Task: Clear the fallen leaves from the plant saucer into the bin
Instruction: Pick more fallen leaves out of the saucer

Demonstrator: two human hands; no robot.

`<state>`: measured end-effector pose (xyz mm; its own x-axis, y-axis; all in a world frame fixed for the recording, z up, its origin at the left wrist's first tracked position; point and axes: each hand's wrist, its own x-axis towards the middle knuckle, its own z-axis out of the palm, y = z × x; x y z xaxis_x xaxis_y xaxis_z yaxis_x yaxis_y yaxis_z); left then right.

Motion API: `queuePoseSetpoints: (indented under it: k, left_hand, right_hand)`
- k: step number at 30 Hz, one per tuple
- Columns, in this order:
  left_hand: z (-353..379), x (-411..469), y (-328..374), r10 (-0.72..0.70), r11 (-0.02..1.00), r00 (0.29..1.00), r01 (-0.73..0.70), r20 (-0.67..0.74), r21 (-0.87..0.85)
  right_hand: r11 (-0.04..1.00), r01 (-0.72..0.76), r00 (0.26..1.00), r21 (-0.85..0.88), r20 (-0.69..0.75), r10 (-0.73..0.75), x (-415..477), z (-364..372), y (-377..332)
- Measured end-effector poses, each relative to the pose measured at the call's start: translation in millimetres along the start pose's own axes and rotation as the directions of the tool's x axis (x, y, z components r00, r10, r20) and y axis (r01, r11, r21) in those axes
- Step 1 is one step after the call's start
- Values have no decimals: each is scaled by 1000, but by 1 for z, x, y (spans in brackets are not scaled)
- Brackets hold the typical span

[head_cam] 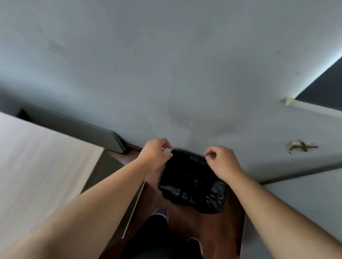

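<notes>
The bin (191, 185) stands on the brown floor against the wall, lined with a crinkled black bag. Both of my arms reach out over it. My left hand (156, 154) is at the far left of the bag's rim, thumb and forefinger pinched together at the edge. My right hand (220, 162) pinches the far right of the same rim. The blur hides whether anything small is between the fingers. No saucer and no leaves are in view.
A pale wooden tabletop (26, 167) fills the left side, its edge close to my left forearm. A grey wall rises behind the bin, and a white surface (305, 205) flanks the right. My feet (161, 213) stand on the brown floor just in front of the bin.
</notes>
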<state>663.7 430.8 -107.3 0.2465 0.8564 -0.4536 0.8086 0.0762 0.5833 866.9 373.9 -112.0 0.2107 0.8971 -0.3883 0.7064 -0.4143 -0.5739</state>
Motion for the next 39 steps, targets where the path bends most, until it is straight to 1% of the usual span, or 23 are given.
queuePoseSetpoints:
  k: [4,5,7,10,12,14,17,19,21,23,24,26,30,34,37,39]
  left_hand:
    - [-44,-67,-17,-49,997,973,34,-226,-70]
    - [-52,-83,-24,-66,996,962,47,-267,-78]
    - [-73,-128,-48,-139,987,918,99,-371,-125]
    - [-102,-200,-92,-287,955,810,201,-512,-217]
    - [-115,-257,-128,-395,918,714,284,-578,-276]
    - [-120,-315,-163,-502,865,609,366,-614,-344]
    - [-114,-391,-210,-631,772,461,451,-624,-447]
    - [-107,-438,-239,-688,717,382,485,-617,-500]
    - [-102,-476,-266,-720,681,325,502,-613,-534]
    - [-98,-512,-296,-742,656,289,498,-605,-567]
    - [-97,-530,-311,-744,652,283,507,-605,-564]
    - [-97,-558,-341,-735,657,304,541,-607,-525]
    - [-102,-601,-397,-700,688,387,591,-600,-422]
    - [-118,-626,-450,-701,679,441,652,-561,-337]
    - [-124,-630,-473,-694,675,489,698,-528,-239]
    - [-126,-629,-484,-665,693,512,695,-543,-193]
  right_hand:
    - [978,205,978,-28,54,-204,-10,8,-68]
    - [967,251,966,-36,77,-248,-14,13,-83]
    - [925,375,919,-57,157,-362,-31,31,-125]
    - [824,561,807,-81,272,-523,-64,63,-190]
    - [730,680,702,-70,350,-620,-97,90,-232]
    - [644,764,598,-43,422,-681,-132,120,-267]
    - [542,840,459,14,515,-724,-185,165,-304]
    - [479,877,377,34,568,-731,-220,198,-323]
    - [416,908,305,48,606,-735,-253,228,-338]
    - [344,937,229,64,633,-740,-288,261,-354]
    - [307,949,193,68,642,-742,-305,276,-362]
    - [251,965,143,76,650,-747,-335,304,-376]
    - [171,983,83,67,672,-736,-383,360,-401]
    - [104,994,58,17,734,-677,-416,407,-416]
    - [52,999,43,-13,770,-637,-424,424,-413]
    - [29,999,38,-25,770,-637,-426,432,-414]
